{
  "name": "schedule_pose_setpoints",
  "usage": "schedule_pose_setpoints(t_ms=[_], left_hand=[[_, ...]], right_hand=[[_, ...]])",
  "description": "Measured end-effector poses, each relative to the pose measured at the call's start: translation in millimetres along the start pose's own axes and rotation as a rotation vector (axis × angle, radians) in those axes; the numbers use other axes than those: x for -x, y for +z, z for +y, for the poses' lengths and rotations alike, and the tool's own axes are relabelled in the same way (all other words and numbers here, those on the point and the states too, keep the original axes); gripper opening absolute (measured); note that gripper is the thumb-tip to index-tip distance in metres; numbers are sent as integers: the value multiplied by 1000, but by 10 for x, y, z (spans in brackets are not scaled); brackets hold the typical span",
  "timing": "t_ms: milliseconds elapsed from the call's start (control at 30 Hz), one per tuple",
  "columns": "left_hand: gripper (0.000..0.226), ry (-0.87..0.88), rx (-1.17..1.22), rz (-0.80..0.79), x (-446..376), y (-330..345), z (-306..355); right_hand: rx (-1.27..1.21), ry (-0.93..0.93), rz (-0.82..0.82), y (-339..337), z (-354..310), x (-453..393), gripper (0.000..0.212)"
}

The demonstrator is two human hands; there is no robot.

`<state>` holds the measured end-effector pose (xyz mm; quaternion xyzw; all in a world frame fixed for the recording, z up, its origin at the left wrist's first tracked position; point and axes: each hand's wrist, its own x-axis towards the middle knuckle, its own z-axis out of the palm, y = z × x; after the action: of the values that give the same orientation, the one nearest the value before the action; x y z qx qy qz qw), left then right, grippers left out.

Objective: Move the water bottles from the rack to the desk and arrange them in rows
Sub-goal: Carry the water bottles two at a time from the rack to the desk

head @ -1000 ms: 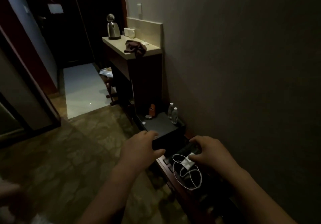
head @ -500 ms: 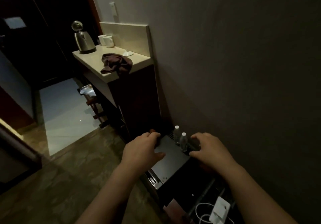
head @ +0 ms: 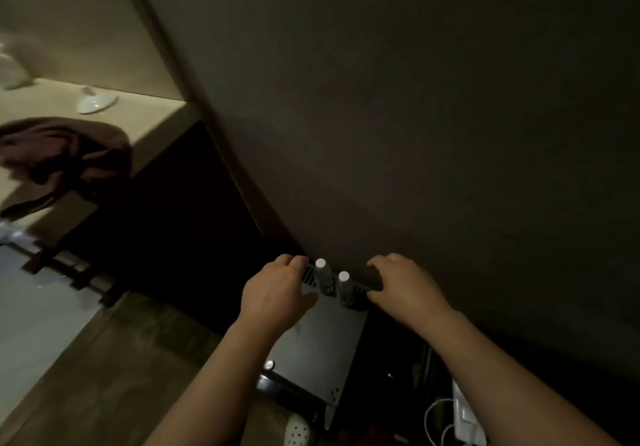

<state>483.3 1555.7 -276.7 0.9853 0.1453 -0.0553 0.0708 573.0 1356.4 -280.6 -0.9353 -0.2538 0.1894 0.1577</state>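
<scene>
Nearest the camera, at the front edge of the grey metal box, two bare forearms reached forward over its top, with a white cable and adapter lying in the dark recess just right of the box. Further on, the left hand hovered over the box's left rear part, fingers loosely curled and thumb spread toward the bottles, holding nothing. The right hand hung beyond the box's right rear corner, likewise loosely cupped and empty, its thumb pointing at the bottles. Between the hands, at the rear edge of the box against the wall, stood two water bottles, the left bottle and the right bottle, both upright, white-capped and just beside each other. Neither hand touched a bottle. The step in hand was judged to be the first pick-up from the rack; the next move would call for each hand to close round one bottle body and lift straight up. Farthest, at upper left, the beige countertop carried a dark cloth and a small white lid-like item.
</scene>
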Motion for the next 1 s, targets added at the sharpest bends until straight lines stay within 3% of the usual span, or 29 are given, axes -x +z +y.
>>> schedule_pose_setpoints(t_ms=[333, 567, 767, 1000], left_hand=[[54, 280, -92, -236, -1509, 1204, -761], [55, 386, -109, -299, -2113, 2143, -949], [52, 473, -124, -344, -2401, 2713, -873], [19, 525, -84, -338, -2596, 2957, -768]], right_hand=[[10, 290, -86, 1088, 22, -1094, 42], [129, 353, -186, 1872, 213, -1774, 56], [159, 390, -179, 2314, 405, -2184, 59], [152, 389, -126, 2667, 459, -2398, 47]])
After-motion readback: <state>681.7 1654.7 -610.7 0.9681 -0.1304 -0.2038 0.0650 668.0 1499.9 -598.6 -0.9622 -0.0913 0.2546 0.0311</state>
